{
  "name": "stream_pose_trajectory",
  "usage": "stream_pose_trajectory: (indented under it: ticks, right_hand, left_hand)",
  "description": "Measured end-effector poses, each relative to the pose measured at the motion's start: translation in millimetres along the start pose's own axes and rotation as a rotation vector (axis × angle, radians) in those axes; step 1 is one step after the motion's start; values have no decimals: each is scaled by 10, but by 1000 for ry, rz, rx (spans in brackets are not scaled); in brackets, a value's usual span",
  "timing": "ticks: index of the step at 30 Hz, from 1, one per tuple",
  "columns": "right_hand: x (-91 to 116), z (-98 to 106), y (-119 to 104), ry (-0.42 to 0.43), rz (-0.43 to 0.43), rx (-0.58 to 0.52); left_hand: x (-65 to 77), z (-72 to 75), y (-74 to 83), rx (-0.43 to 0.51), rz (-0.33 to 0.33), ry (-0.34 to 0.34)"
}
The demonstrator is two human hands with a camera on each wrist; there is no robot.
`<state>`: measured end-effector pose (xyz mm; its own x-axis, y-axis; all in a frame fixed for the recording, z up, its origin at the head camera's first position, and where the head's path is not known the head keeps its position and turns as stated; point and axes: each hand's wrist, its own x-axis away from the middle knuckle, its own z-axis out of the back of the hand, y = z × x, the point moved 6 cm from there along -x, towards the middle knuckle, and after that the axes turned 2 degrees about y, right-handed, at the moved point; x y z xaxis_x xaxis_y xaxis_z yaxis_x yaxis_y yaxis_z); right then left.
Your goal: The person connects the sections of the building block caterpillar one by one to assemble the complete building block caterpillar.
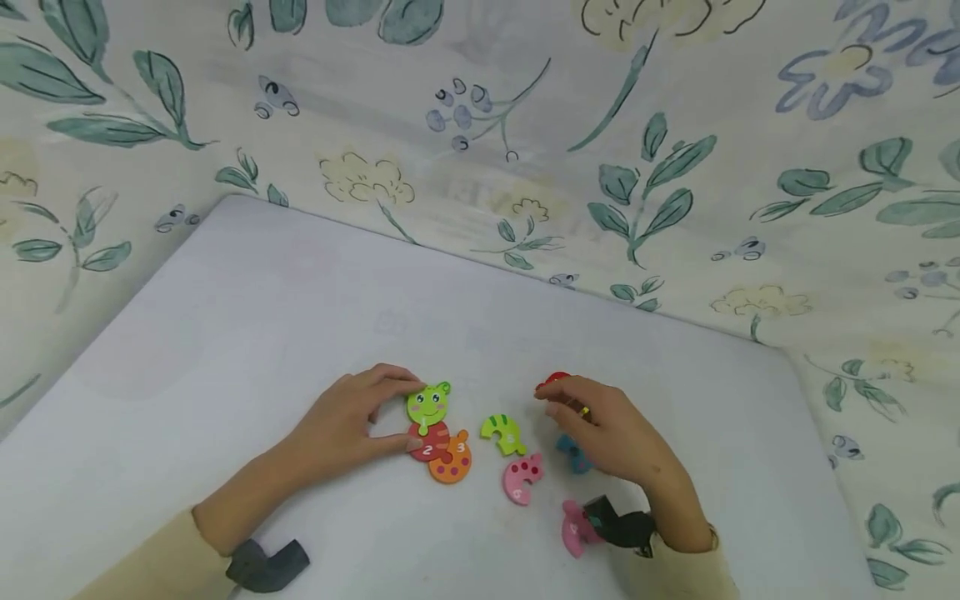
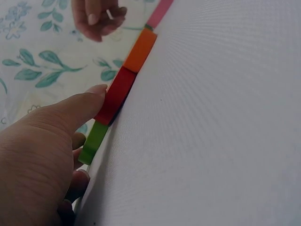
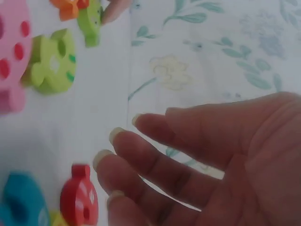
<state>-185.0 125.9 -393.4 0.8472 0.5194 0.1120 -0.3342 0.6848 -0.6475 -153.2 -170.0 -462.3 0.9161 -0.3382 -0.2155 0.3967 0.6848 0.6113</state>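
Observation:
My left hand [image 1: 345, 423] holds a row of joined caterpillar puzzle pieces by its edge. The index finger touches the green head piece [image 1: 427, 405], and the thumb presses the red piece marked 2 [image 2: 115, 96]. Joined to the red one is an orange piece marked 3 [image 1: 450, 468]. Over the right-hand pieces hovers my right hand [image 1: 618, 429], fingers loosely bent around nothing. Near its fingertips lie a red piece [image 3: 80, 200] and a blue piece [image 3: 24, 202]; a yellow piece [image 1: 585, 412] is mostly hidden.
Between the hands lie a light green striped piece [image 1: 504, 434] and a pink dotted piece marked 6 [image 1: 517, 479]. Another pink piece [image 1: 573, 527] is partly behind the dark right wrist mount [image 1: 626, 525]. Flowered cloth [image 1: 480, 150] rises behind the white table [image 1: 337, 292].

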Motion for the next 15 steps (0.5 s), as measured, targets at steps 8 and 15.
stream_pose_trajectory:
  ticks: [8, 15]
  right_hand:
    - [579, -208, 164, -240, -191, 169]
    - [926, -430, 314, -260, -323, 185]
  left_hand:
    - [-4, -32, -4, -12, 10, -7]
    - [-24, -35, -2, -8, 9, -13]
